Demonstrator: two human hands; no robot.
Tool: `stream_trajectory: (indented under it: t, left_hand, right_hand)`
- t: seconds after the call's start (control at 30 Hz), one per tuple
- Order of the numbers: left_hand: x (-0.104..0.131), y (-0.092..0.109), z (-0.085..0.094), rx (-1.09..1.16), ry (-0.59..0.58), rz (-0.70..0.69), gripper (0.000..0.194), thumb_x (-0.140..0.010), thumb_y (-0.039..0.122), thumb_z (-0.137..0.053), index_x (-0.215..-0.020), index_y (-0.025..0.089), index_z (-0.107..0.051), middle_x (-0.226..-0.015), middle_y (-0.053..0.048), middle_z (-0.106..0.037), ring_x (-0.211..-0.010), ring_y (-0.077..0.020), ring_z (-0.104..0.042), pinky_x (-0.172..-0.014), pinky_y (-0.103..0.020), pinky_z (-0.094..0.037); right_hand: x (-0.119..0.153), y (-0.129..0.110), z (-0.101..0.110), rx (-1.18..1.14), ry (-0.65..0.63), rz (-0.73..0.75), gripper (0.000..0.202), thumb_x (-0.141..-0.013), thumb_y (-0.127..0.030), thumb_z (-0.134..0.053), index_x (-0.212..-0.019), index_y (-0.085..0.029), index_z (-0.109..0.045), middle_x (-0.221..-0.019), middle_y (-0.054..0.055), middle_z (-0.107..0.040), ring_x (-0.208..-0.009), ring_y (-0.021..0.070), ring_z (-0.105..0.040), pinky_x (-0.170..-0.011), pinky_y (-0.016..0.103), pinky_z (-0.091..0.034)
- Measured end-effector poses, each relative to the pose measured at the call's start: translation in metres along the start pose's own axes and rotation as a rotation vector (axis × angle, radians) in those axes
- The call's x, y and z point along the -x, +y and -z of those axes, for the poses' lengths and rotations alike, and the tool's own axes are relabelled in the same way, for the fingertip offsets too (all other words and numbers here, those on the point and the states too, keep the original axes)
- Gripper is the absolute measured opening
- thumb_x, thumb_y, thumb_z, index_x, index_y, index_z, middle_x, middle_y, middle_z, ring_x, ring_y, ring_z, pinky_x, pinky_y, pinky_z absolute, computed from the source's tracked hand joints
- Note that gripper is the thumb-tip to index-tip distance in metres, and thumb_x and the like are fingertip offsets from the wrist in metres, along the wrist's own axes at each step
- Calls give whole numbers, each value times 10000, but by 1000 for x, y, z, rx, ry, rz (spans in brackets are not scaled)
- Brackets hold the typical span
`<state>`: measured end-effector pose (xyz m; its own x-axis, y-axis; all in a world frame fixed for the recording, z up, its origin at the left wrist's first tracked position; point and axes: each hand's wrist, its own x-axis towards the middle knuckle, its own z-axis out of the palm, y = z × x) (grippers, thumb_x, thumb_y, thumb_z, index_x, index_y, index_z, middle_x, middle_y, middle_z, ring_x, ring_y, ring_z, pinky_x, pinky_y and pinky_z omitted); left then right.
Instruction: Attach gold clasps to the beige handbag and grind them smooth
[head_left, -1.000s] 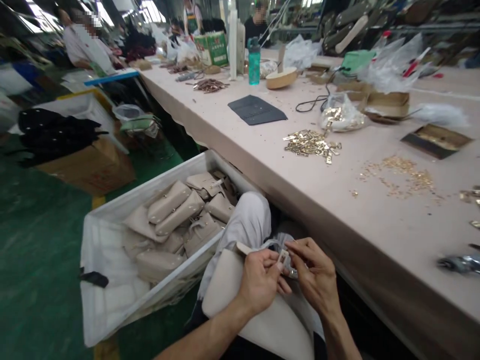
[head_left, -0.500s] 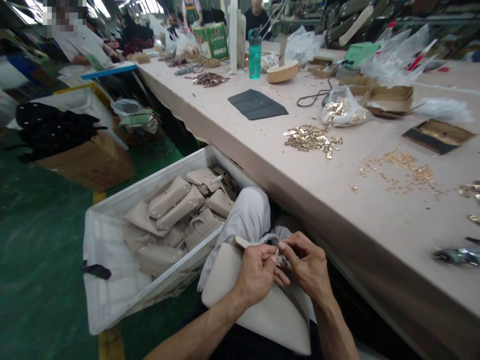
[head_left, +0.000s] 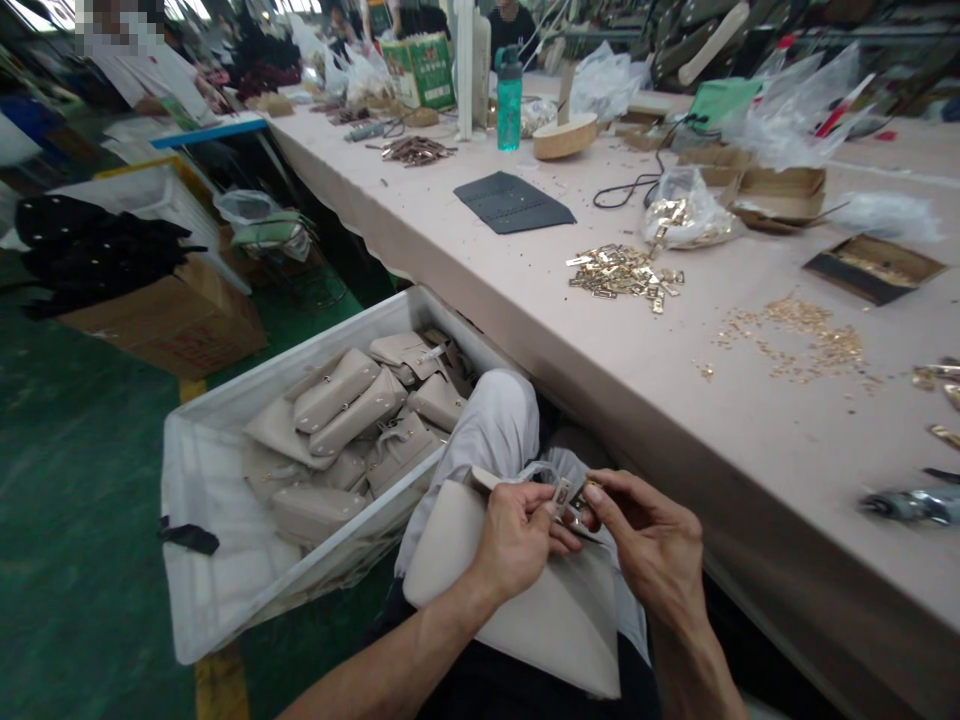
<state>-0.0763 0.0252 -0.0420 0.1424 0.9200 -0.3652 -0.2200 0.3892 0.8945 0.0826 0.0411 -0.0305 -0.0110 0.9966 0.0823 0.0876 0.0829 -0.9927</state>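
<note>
A beige bag (head_left: pixel 517 610) is laid across the lap, below the near edge of the table (head_left: pixel 675 400). Its strap tab (head_left: pixel 561 493), a short strip standing nearly upright, is pinched closed between thumb and fingers of the left hand (head_left: pixel 517 545). A small gold fitting (head_left: pixel 592 490) is pinched in the right hand (head_left: pixel 652 545), just right of the tab and almost touching it. Both hands are equally near. More bags are piled in the bin (head_left: pixel 225 600) to the left.
</note>
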Motion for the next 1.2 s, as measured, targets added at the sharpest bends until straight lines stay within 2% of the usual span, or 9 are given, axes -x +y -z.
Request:
stream_trajectory:
  t: [0.2, 0.37, 0.53, 1.0, 1.2]
  left_hand:
    - [3, 5, 2, 17, -43, -7, 251, -890, 330, -603, -916, 122, -741, -789, -55, -714, -658, -187, -766, -620, -239, -617]
    - [4, 5, 4, 22, -72, -9, 275, -910, 355, -603, -955, 124, -744, -815, -58, -700, -669, -190, -769, -624, -242, -617]
    - [4, 3, 5, 39, -87, -17, 250, -912, 339, -590, -880, 122, -712, -820, -60, -684, -675, -180, -764, -599, -214, -602]
    - [5, 6, 7, 23, -111, -31, 220, -868, 248, -562, -902, 113, -732, -835, -65, -690, -660, -169, -759, -627, -230, -609]
    - [6, 7, 7, 29, -102, -22, 208, -873, 297, -605, -883, 119, -713, -826, -62, -683, -638, -172, -753, -616, -244, -607]
  right_hand:
    - [-1, 4, -7, 8, -91, -14, 146, -942, -348, -735, -982, -216, -786, -855, 37, -662, -665, 153, -651, -606, 270, -547]
    - [-2, 11, -6, 8, -108, -50, 181, -944, -363, -735, -1032, -219, -798, -846, 38, -658, -669, 164, -653, -611, 287, -554]
    - [-2, 18, -3, -26, -136, -82, 180, -938, -354, -747, -1049, -223, -801, -847, 41, -670, -708, 178, -662, -640, 300, -558]
    - [-1, 13, -11, 17, -86, -51, 210, -929, -378, -747, -1042, -212, -807, -803, 42, -673, -661, 174, -654, -600, 288, -544]
    - [0, 21, -10, 33, -74, -60, 226, -920, -394, -752, -1041, -212, -810, -847, 57, -698, -694, 185, -665, -618, 295, -563]
